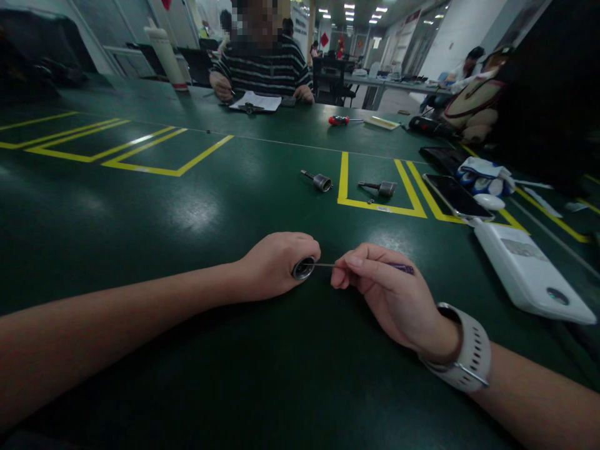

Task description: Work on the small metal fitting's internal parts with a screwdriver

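My left hand (276, 265) rests on the green table (140, 212), fingers wrapped round a small metal cylinder (304, 268) whose open end faces right. My right hand (389, 290), with a white watch on the wrist, pinches a thin screwdriver (403, 268) with a dark handle. Its slim shaft runs left and its tip sits at the cylinder's opening. Two similar metal cylinders with stems lie farther back, one (319, 181) left of a yellow-taped box and one (383, 187) inside it.
A white device (529, 269), a phone (457, 197) and gloves (485, 175) lie at the right. A red-handled screwdriver (338, 120) lies farther back. Across the table a person in a striped top (265, 65) writes on papers (255, 101). A white bottle (165, 53) stands back left.
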Demonstrator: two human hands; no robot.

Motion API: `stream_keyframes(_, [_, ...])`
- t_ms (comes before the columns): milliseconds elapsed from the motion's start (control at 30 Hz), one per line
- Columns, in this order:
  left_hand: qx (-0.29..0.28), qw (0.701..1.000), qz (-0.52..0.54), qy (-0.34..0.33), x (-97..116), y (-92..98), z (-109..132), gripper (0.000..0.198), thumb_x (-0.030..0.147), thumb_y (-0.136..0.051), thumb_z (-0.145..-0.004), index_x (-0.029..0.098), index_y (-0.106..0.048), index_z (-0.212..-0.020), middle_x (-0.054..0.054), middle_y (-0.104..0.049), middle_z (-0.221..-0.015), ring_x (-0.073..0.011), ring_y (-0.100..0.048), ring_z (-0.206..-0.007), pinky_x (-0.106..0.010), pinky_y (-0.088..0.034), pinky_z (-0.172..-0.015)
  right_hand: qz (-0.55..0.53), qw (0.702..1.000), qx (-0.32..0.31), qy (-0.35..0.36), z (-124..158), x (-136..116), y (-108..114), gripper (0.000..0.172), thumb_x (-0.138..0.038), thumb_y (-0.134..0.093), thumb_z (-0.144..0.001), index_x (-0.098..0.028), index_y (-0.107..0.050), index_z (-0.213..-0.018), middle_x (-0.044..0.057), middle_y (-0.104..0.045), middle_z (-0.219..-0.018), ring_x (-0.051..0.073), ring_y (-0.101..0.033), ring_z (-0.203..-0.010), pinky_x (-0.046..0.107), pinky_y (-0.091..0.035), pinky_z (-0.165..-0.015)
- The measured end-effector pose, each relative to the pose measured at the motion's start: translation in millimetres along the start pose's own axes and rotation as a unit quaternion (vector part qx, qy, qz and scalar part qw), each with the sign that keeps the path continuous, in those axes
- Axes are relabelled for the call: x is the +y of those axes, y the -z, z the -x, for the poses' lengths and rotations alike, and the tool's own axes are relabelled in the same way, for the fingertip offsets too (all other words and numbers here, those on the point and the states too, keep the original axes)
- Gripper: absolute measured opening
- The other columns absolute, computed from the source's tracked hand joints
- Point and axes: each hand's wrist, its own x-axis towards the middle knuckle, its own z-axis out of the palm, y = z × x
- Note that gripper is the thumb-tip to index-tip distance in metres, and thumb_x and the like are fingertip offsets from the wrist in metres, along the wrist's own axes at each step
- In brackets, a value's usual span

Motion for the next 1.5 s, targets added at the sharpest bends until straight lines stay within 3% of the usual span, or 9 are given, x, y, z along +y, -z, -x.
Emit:
stream_keyframes(267, [-0.04,0.998,-0.038,-0.026,-0.5,1.7,-3.8,0.01,0.011,-0.049,-0.076,0.015,-0.055,-0.071,0.0,-0.054,-0.069,-0.0116,-0.05,-0.063,-0.023,-0.034,-0.056,0.061,0.997,-0.007,0.036,2.8,1.2,1.9,0.012,-0.024,-0.061,-0.08,-0.017,-0.066,-0.072,0.002,-0.066,-0.071,0.014,-0.059,-0.07,0.03,-0.046,-0.069])
stream_keyframes(567, [-0.024,0.999,-0.022,0.004,-8.4,4.1,-4.6,0.008,0.007,-0.051,-0.071,0.015,-0.052,-0.067,0.0,-0.053,-0.067,-0.0112,-0.049,-0.062,-0.022,-0.035,-0.055,0.034,0.998,0.036,0.029,0.4,1.6,2.7,0.013,-0.02,-0.06,-0.075,-0.017,-0.063,-0.062,0.0,-0.062,-0.059,0.013,-0.056,-0.058,0.028,-0.044,-0.058])
stream_keyframes(700, [-0.014,1.0,-0.007,0.012,-11.4,2.6,-5.7,0.006,0.009,-0.051,-0.071,0.015,-0.053,-0.069,0.0,-0.055,-0.069,-0.0114,-0.05,-0.064,-0.022,-0.036,-0.057,0.08,0.994,0.038,0.071,1.7,4.0,5.8,0.014,-0.023,-0.058,-0.079,-0.018,-0.062,-0.066,0.001,-0.063,-0.064,0.014,-0.057,-0.063,0.029,-0.045,-0.062])
stream_keyframes(900, [0.006,1.0,-0.008,0.008,-13.3,-0.8,-6.7,0.006,0.011,-0.05,-0.073,0.015,-0.053,-0.071,0.0,-0.056,-0.07,-0.0119,-0.051,-0.065,-0.022,-0.037,-0.057,0.228,0.969,-0.027,0.095,4.7,-1.2,1.6,0.011,-0.025,-0.057,-0.084,-0.019,-0.065,-0.082,0.002,-0.066,-0.082,0.015,-0.061,-0.08,0.03,-0.047,-0.072])
stream_keyframes(1033, [0.011,1.0,-0.011,0.013,-11.8,-0.7,-7.0,0.004,0.012,-0.052,-0.071,0.016,-0.052,-0.069,0.0,-0.056,-0.07,-0.012,-0.051,-0.064,-0.022,-0.036,-0.057,0.199,0.974,-0.074,0.078,4.1,-1.4,0.9,0.011,-0.026,-0.056,-0.085,-0.019,-0.065,-0.087,0.003,-0.067,-0.088,0.015,-0.061,-0.084,0.031,-0.048,-0.077])
stream_keyframes(1133, [0.005,1.0,-0.006,0.027,-10.5,-0.3,-7.6,0.005,0.011,-0.051,-0.072,0.016,-0.052,-0.07,0.0,-0.057,-0.071,-0.012,-0.052,-0.065,-0.022,-0.036,-0.056,0.177,0.978,-0.06,0.093,5.0,0.0,2.3,0.013,-0.028,-0.053,-0.087,-0.019,-0.064,-0.087,0.003,-0.067,-0.088,0.015,-0.061,-0.084,0.032,-0.048,-0.077])
stream_keyframes(1333, [-0.017,0.999,-0.035,0.022,-8.7,-0.6,-8.8,0.006,0.01,-0.051,-0.072,0.016,-0.052,-0.07,0.0,-0.055,-0.07,-0.0123,-0.051,-0.064,-0.022,-0.035,-0.056,0.323,0.93,-0.023,0.175,12.2,-3.1,-2.9,0.011,-0.022,-0.054,-0.085,-0.019,-0.063,-0.082,0.003,-0.065,-0.081,0.015,-0.059,-0.075,0.031,-0.047,-0.069])
stream_keyframes(1400, [-0.016,0.998,-0.055,0.012,-7.5,-0.4,-7.9,0.006,0.011,-0.05,-0.073,0.016,-0.052,-0.069,0.0,-0.054,-0.069,-0.0121,-0.05,-0.063,-0.022,-0.034,-0.054,0.309,0.939,-0.025,0.153,11.2,-3.2,-3.5,0.012,-0.022,-0.054,-0.085,-0.018,-0.064,-0.08,0.003,-0.065,-0.08,0.015,-0.059,-0.075,0.031,-0.047,-0.069])
stream_keyframes(1500, [-0.012,0.998,-0.062,0.001,-6.2,0.0,-5.0,0.008,0.012,-0.048,-0.075,0.015,-0.053,-0.069,0.0,-0.053,-0.068,-0.0117,-0.049,-0.061,-0.022,-0.033,-0.053,0.19,0.978,-0.022,0.085,5.6,-1.2,-1.0,0.014,-0.027,-0.056,-0.085,-0.018,-0.064,-0.079,0.003,-0.066,-0.08,0.015,-0.06,-0.077,0.031,-0.047,-0.072])
